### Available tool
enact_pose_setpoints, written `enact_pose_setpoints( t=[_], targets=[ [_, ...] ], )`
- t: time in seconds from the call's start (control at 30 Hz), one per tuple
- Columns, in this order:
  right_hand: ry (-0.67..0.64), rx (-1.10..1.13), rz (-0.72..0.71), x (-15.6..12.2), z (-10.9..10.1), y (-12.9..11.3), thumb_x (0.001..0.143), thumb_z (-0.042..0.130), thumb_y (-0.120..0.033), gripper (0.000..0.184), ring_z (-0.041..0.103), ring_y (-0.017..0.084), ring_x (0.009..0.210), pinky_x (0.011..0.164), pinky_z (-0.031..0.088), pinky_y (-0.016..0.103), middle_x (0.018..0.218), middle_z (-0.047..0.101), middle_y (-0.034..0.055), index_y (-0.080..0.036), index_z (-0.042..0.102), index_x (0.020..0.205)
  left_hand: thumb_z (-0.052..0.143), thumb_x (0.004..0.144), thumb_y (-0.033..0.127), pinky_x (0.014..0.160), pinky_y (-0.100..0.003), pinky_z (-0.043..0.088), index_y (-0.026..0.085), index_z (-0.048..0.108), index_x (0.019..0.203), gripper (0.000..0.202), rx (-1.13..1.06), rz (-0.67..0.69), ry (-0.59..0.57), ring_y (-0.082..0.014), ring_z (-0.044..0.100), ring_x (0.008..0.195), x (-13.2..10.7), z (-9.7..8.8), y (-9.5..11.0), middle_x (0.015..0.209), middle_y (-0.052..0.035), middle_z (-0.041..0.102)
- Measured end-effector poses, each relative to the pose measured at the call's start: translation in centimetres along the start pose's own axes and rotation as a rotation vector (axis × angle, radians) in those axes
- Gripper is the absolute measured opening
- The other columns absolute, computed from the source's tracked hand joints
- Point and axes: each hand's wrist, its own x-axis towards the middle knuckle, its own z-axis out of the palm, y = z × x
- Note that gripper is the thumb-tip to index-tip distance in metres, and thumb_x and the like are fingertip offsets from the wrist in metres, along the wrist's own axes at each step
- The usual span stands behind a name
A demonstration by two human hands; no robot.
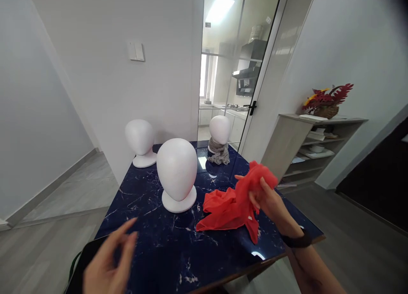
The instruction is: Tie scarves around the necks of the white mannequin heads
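Observation:
My right hand (263,198) grips a bunched part of a red scarf (223,211), lifted a little above the table; the rest of the cloth trails onto the dark blue marbled tabletop (165,260). Left of the scarf, a bare white mannequin head (177,170) stands upright on its round base. My left hand (111,260), somewhat blurred, hovers over the near left of the table with thumb and fingers apart and nothing between them.
A second bare mannequin head (140,137) stands at the back left. Behind on the right, another head (219,129) has a grey scarf (219,152) around its neck. A glass door (236,51) rises behind the table, and a shelf unit (287,145) stands to the right.

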Motion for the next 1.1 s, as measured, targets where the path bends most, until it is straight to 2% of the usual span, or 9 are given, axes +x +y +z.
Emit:
enact_pose_setpoints(
  t=[0.1, 0.2, 0.3, 0.4, 0.57, 0.73, 0.83, 0.93, 1.1],
  targets=[
    [-0.305, -0.002, 0.06, -0.9, 3.2, -1.8, 0.08, 0.035, -0.072, 0.079, 0.034, 0.009, 0.035, 0.049, 0.04, 0.024, 0.038, 0.041, -0.0048, -0.008, 0.057, 0.121, 0.057, 0.082, 0.039, 0.09, -0.031, 0.046, 0.024, 0.056, 0.12, 0.041, -0.293, 0.134, -0.436, -0.0194, 0.06, 0.098, -1.2, 4.4, 4.0, 0.106, -0.0039, 0.064],
    [-0.444, -0.06, 0.007, -1.2, 6.0, -4.4, 0.082, 0.033, -0.072, 0.081, 0.033, 0.009, 0.036, 0.05, 0.039, 0.024, 0.04, 0.045, -0.0046, -0.01, 0.05, 0.13, 0.063, 0.078, 0.035, 0.1, -0.035, 0.04, 0.026, 0.043, 0.132, 0.058, -0.557, 0.14, -0.591, -0.0231, 0.051, 0.118, -1.9, 8.7, 8.0, 0.131, -0.0076, 0.052],
    [-0.441, -0.233, -0.102, -0.7, 7.7, -6.2, 0.086, 0.039, -0.064, 0.069, 0.04, 0.011, 0.041, 0.052, 0.04, 0.024, 0.044, 0.047, -0.0046, -0.013, 0.05, 0.131, 0.069, 0.072, 0.037, 0.081, -0.031, 0.049, 0.022, 0.038, 0.135, 0.072, -0.701, 0.048, -0.701, -0.0193, 0.061, 0.091, -1.7, 11.1, 10.2, 0.119, -0.0095, 0.059],
    [-0.235, -0.299, -0.317, 0.5, 8.2, -6.3, 0.085, 0.052, -0.052, 0.054, 0.057, 0.015, 0.065, 0.077, 0.046, 0.027, 0.063, 0.062, -0.001, -0.018, 0.055, 0.127, 0.058, 0.08, 0.042, 0.054, -0.022, 0.043, 0.014, 0.055, 0.114, 0.044, -0.767, -0.09, -0.751, -0.0093, 0.051, 0.054, -0.6, 10.7, 9.8, 0.079, -0.0028, 0.064],
    [0.011, -0.016, -0.335, 2.5, 6.2, -4.5, 0.081, 0.061, -0.045, 0.042, 0.059, 0.018, 0.1, 0.094, 0.044, 0.03, 0.097, 0.068, 0.0019, -0.021, 0.061, 0.115, 0.055, 0.079, 0.035, 0.052, -0.019, 0.036, 0.015, 0.063, 0.08, 0.021, -0.594, 0.015, -0.583, -0.0097, 0.047, 0.054, 1.8, 5.2, 5.6, 0.058, 0.0024, 0.053],
    [0.137, 0.394, -0.162, 4.2, 1.0, -4.6, 0.076, 0.067, -0.039, 0.022, 0.062, 0.012, 0.064, 0.058, 0.054, 0.022, 0.076, 0.068, -0.0022, -0.02, 0.065, 0.087, 0.062, 0.071, 0.031, 0.046, -0.019, 0.035, 0.019, 0.063, 0.087, 0.02, -0.426, -0.13, -0.237, -0.0107, 0.047, 0.054, 2.8, 0.4, 2.7, 0.062, 0.004, 0.054],
    [0.202, 0.527, -0.156, 5.0, -3.0, -5.8, 0.078, 0.064, -0.031, 0.014, 0.043, 0.005, 0.036, 0.036, 0.04, 0.014, 0.053, 0.058, -0.0076, -0.02, 0.059, 0.071, 0.062, 0.071, 0.029, 0.047, -0.017, 0.036, 0.019, 0.059, 0.079, 0.013, -0.631, -0.318, 0.114, -0.0097, 0.048, 0.055, 3.3, -0.5, 2.8, 0.062, 0.0046, 0.052],
    [0.181, 0.599, -0.158, 5.3, -6.2, -6.8, 0.087, 0.047, -0.027, 0.02, 0.038, -0.001, 0.034, 0.036, 0.03, 0.01, 0.066, 0.064, -0.0054, -0.014, 0.062, 0.081, 0.065, 0.067, 0.025, 0.053, -0.018, 0.043, 0.019, 0.059, 0.079, 0.015, -0.869, -0.45, 0.339, -0.0096, 0.053, 0.059, 4.1, -0.6, 3.2, 0.065, 0.0047, 0.055],
    [0.329, 0.6, -0.176, 5.4, -8.3, -3.2, 0.084, 0.052, -0.024, 0.015, 0.054, 0.003, 0.046, 0.052, 0.046, 0.011, 0.07, 0.066, -0.0048, -0.019, 0.066, 0.089, 0.065, 0.068, 0.027, 0.064, -0.022, 0.048, 0.018, 0.059, 0.075, 0.012, -0.829, -0.376, 0.121, -0.006, 0.04, 0.045, 4.1, 0.7, 0.5, 0.05, 0.0088, 0.044]
  ],
)
